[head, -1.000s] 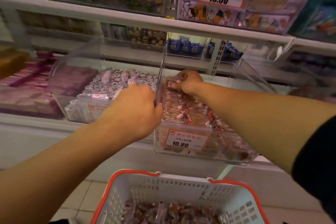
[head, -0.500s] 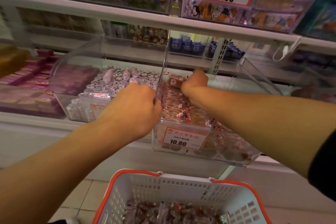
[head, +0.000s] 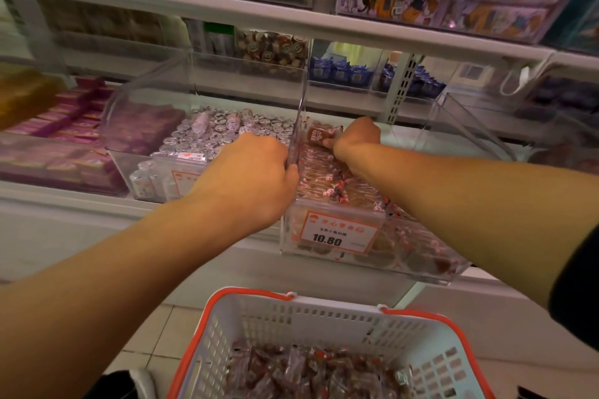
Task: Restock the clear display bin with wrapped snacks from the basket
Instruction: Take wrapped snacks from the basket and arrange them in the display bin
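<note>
The left hand [head: 249,178] grips the bin [head: 327,266] wall at nine o'clock, likely steadying it. The right hand [head: 355,136] pinches a snack [head: 316,136] at twelve, probably to fill the back.

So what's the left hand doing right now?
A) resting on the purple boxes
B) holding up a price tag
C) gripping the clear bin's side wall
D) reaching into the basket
C: the left hand curls round the upper edge of the clear bin wall, while the right hand holds a wrapped snack at the bin's back.
</note>
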`<state>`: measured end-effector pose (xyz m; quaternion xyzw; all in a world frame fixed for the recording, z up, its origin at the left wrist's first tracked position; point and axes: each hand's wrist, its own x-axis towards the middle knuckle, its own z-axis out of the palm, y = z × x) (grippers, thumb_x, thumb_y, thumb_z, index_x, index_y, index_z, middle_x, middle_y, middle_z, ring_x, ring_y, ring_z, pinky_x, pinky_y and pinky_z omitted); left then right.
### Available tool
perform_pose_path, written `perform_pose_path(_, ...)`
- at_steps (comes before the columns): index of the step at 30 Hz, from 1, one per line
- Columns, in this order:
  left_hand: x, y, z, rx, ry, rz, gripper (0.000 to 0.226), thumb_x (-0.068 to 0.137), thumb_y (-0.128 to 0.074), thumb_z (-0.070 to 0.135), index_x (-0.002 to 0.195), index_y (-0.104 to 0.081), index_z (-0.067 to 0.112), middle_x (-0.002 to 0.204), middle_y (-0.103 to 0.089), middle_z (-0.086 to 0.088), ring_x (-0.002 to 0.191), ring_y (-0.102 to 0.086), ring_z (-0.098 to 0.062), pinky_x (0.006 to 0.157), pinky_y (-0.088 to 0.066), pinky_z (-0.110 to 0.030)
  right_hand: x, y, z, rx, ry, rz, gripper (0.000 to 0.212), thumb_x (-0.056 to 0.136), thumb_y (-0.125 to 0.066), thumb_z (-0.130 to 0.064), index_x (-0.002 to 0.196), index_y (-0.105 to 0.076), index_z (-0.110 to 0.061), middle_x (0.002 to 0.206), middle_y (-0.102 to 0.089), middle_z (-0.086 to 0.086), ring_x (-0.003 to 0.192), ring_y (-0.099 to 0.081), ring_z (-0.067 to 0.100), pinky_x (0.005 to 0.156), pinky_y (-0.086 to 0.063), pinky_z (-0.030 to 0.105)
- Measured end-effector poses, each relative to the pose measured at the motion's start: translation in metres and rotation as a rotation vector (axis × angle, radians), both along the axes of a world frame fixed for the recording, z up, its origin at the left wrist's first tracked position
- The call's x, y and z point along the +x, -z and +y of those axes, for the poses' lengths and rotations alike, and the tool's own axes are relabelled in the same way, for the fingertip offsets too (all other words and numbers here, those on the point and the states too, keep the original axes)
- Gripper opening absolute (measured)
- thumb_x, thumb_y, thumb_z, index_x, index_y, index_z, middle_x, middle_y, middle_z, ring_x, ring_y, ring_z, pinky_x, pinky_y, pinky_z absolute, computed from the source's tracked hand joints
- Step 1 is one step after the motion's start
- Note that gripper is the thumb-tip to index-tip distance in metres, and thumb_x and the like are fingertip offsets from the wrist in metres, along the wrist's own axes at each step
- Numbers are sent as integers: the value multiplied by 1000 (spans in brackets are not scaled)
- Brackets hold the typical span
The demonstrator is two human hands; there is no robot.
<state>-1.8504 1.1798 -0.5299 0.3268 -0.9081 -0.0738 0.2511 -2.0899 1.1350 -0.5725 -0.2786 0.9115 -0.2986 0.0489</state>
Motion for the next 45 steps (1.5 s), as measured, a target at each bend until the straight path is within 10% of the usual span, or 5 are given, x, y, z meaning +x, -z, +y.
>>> perform_pose_path(7,-1,0,0,2,-10,-20,37,93,-47,36,60,-42,21,64,-47,1,66,-49,-25,59,-33,-31,12,3,-3,533,-293,288,45,93,-58,-28,137,-54,-19,139,-46,14,125,-41,37,97,-40,42)
perform_pose_path(18,6,-11,14,-57,-25,43,35,89,-52,48,67,-53,20,59,-54,2,62,-56,-22,77,-51,-41,11,-43,39,317,-297,151,48,97,-55,-50,69,-48,-11,72,-52,6,65,-51,21,55,-37,32)
perform_pose_path(26,25,-2,47,475,288,-554,36,70,-55,51,53,-62,20,43,-53,8,39,-47,-4,43,-39,-21,105,-7,200,-867,-541,657,27,101,-51,-28,76,-58,-21,61,-49,-8,55,-44,8,53,-33,18)
perform_pose_path(36,30,253,138,816,4,-999,54,93,-57,41,134,-52,6,136,-54,-13,120,-54,-29,92,-50,-33,119,299,334,940,-431,-562,99,82,-75,-49,155,-20,-10,154,-35,15,138,-40,35,106,-42,39)
perform_pose_path(45,50,374,187,1444,-559,-588,85,81,-69,53,144,-40,4,146,-42,-21,133,-43,-38,110,-37,-46,139,355,322,684,14,-1084,146,53,-80,-76,159,4,-19,166,-2,13,150,-17,39,118,-28,53)
